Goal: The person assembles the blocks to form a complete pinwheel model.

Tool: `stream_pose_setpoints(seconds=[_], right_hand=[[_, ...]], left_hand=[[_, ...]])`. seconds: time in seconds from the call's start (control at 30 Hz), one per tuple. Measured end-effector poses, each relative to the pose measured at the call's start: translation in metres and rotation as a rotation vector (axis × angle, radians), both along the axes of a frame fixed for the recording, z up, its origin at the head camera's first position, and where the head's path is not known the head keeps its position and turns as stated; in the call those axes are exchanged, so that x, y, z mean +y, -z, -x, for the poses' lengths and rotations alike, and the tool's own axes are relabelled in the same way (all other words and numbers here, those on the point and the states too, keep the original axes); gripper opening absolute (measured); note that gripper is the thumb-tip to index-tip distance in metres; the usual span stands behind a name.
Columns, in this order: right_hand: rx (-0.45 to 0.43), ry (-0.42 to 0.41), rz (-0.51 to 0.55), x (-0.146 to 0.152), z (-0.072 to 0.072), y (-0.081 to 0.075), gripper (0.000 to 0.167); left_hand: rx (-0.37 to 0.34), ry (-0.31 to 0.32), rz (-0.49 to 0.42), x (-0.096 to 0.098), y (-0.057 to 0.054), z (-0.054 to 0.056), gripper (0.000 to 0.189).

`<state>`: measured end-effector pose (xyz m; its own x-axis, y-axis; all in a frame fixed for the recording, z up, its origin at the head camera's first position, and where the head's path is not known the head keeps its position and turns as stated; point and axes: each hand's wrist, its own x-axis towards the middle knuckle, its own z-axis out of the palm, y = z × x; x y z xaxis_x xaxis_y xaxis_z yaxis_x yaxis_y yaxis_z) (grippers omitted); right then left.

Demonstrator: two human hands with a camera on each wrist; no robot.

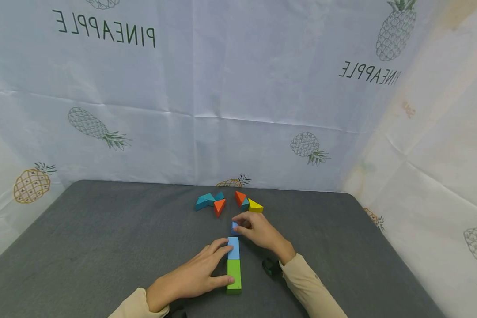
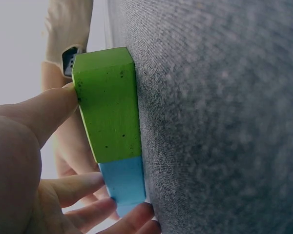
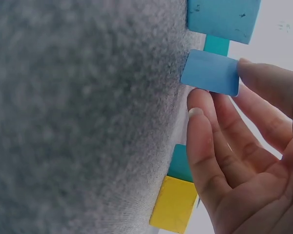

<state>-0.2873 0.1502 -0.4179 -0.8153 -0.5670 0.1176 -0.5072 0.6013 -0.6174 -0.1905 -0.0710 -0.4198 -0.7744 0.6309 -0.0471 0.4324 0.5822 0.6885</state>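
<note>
The small blue block (image 3: pixel 210 72) is sitting between the thumb and fingertips of the right grip (image 1: pixel 260 230), which is pinching it. It is probably light and stiff, resisting breakage but slipping slightly on its smooth faces; opposite flat sides are likely offering the surest hold. Nearer the wearer than the right grip, the light-blue block (image 1: pixel 234 254) and the green block (image 1: pixel 235 269) are lying end to end. The left grip (image 1: pixel 194 274) is touching both, thumb and fingers standing apart. Beyond the right grip, a yellow block (image 1: pixel 256 206), an orange block (image 1: pixel 219 206) and a teal piece (image 1: pixel 205 201) are resting on the desk (image 1: pixel 123 238). The right fingers are masking much of the small blue block overhead; whether it is touching the desk cannot be told.
</note>
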Motion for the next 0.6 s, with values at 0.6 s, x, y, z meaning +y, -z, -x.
stream_pose_setpoints(seconds=[0.6], right_hand=[[-0.04,-0.011,0.014,-0.0009,-0.005,0.0018,0.027]], left_hand=[[-0.008,0.0,-0.007,0.0001,0.0003,0.0006,0.08]])
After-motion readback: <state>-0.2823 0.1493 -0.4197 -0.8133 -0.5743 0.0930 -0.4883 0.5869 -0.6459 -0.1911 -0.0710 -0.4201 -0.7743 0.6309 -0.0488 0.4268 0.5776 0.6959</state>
